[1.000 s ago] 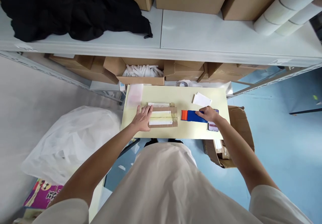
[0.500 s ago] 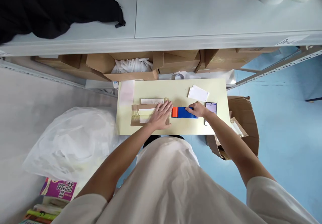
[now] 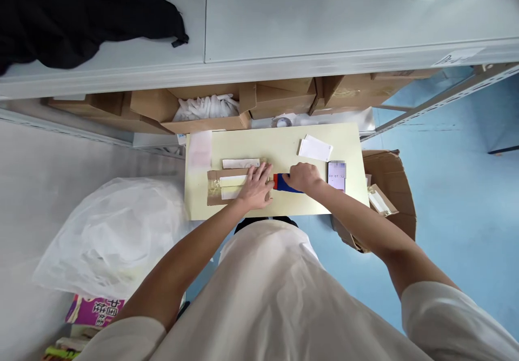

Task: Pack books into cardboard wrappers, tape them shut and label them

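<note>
A pale table (image 3: 279, 145) stood before a grey shelf (image 3: 324, 20), over a blue floor (image 3: 458, 231). The left hand (image 3: 257, 187) lay spread on the right end of the cardboard (image 3: 213, 188), most of which showed to that hand's left. The right hand (image 3: 304, 177) was wrapped around the blue tool (image 3: 285, 183), whose orange end pointed left, right beside the left hand. The phone (image 3: 336, 175) lay just right of the right hand, the cards (image 3: 315, 148) beyond it.
</note>
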{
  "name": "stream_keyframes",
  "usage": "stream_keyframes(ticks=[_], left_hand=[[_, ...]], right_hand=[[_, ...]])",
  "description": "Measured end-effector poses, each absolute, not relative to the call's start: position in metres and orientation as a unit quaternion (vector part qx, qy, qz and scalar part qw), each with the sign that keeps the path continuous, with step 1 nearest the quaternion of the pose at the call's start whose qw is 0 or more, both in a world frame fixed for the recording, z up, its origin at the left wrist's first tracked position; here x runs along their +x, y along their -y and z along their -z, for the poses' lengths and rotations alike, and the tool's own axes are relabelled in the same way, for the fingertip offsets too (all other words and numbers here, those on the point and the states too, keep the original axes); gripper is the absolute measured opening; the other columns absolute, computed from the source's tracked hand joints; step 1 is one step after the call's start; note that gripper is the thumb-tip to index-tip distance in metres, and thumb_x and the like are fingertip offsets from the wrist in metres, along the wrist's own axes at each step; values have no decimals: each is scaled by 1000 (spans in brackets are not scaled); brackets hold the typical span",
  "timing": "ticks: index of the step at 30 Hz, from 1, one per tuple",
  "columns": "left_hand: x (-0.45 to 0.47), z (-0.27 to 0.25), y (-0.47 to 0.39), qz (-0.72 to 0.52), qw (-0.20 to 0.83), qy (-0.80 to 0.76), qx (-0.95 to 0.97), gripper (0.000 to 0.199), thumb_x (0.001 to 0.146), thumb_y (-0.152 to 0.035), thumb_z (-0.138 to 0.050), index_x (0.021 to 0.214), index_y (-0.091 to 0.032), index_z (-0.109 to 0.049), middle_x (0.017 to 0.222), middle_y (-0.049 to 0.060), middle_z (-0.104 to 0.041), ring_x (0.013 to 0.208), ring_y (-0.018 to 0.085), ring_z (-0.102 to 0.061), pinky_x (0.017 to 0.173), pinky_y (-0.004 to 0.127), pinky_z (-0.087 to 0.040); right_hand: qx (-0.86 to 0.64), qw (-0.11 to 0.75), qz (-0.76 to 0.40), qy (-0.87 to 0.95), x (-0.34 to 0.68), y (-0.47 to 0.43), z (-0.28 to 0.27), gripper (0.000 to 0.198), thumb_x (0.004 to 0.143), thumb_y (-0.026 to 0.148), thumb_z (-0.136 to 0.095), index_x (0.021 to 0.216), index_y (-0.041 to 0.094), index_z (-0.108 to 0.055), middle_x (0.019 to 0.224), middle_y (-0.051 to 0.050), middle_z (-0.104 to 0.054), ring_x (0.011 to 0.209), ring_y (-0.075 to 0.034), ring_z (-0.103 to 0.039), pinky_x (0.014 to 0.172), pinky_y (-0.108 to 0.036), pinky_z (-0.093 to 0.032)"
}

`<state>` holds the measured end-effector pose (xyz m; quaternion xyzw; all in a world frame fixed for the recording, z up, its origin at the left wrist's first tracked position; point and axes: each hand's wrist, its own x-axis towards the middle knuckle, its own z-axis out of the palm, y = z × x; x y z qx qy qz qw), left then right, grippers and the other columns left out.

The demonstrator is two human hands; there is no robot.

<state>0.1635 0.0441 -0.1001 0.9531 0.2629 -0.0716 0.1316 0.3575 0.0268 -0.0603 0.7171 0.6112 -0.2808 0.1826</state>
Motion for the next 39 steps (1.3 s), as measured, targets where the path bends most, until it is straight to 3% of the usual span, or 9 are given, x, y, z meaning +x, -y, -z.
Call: stream_keyframes(ticks=[7, 10, 14, 20, 24, 28, 33, 36, 39], left_hand=[[173, 101, -39, 92, 150, -285, 942, 31, 70, -32, -65, 99, -21, -71, 148, 12, -35, 140, 43, -10, 108, 66, -1], [174, 100, -41, 85, 174, -282, 940, 46, 68, -40, -69, 110, -22, -68, 152, 13, -29, 141, 44, -7, 108, 67, 1], [159, 93, -45, 14, 240, -278, 930, 88, 71, -56, -65, 145, -21, -32, 158, 16, -3, 143, 41, -1, 110, 62, -9], [61, 99, -43, -116, 218, -430, 868, 83, 85, -50, -50, 150, -19, -9, 158, 17, 5, 144, 36, 7, 112, 60, -9], [-6, 126, -41, -131, 345, -537, 759, 101, 81, -53, -54, 149, -11, 9, 156, 23, 6, 144, 33, 4, 114, 53, -15], [-21, 148, -41, -133, 443, -491, 739, 108, 68, -50, -66, 148, -8, -7, 155, 24, -13, 143, 33, -15, 115, 45, -20], [-6, 145, -48, -211, 529, -472, 673, 83, 66, -52, -67, 133, -13, -40, 132, 17, -54, 121, 31, -53, 99, 44, -45], [-3, 132, -62, -249, 579, -463, 623, 68, 72, -60, -58, 122, -14, -50, 120, 15, -62, 110, 29, -60, 91, 42, -50], [4, 122, -80, -309, 580, -445, 608, 69, 76, -66, -50, 122, -15, -49, 122, 15, -61, 113, 27, -58, 94, 39, -48]], right_hand=[[715, 153, 265, -629, 325, -24, 76, 31, 85, 36, -53, 93, 13, -71, 92, -22, -69, 90, -34, -65, 73, -40, -44], [757, 134, 248, -589, 337, 6, 93, 37, 89, 43, -47, 88, 15, -71, 86, -20, -70, 85, -31, -66, 71, -37, -44], [854, 58, 198, -477, 352, 46, 115, 48, 94, 47, -32, 100, 13, -65, 90, -21, -69, 85, -29, -66, 70, -35, -45], [884, 21, 234, -403, 342, 64, 141, 36, 94, 32, -39, 116, 7, -55, 97, -22, -66, 96, -31, -64, 81, -39, -45], [893, -53, 158, -419, 328, 70, 140, 51, 86, 26, -52, 133, 9, -41, 129, -25, -52, 123, -35, -48, 99, -45, -37], [819, -156, 184, -520, 300, 68, 138, 88, 73, 27, -65, 146, 13, -19, 151, -20, -26, 140, -34, -23, 110, -48, -27], [695, -281, 372, -548, 272, 52, 130, 71, 78, 35, -59, 142, 20, -31, 134, -14, -52, 115, -27, -55, 95, -42, -46], [711, -341, 378, -486, 278, 38, 112, 58, 81, 44, -55, 133, 22, -42, 120, -11, -61, 94, -22, -63, 82, -38, -52], [758, -382, 350, -396, 287, 21, 94, 53, 83, 52, -49, 125, 20, -47, 114, -11, -63, 94, -21, -63, 81, -35, -52]])
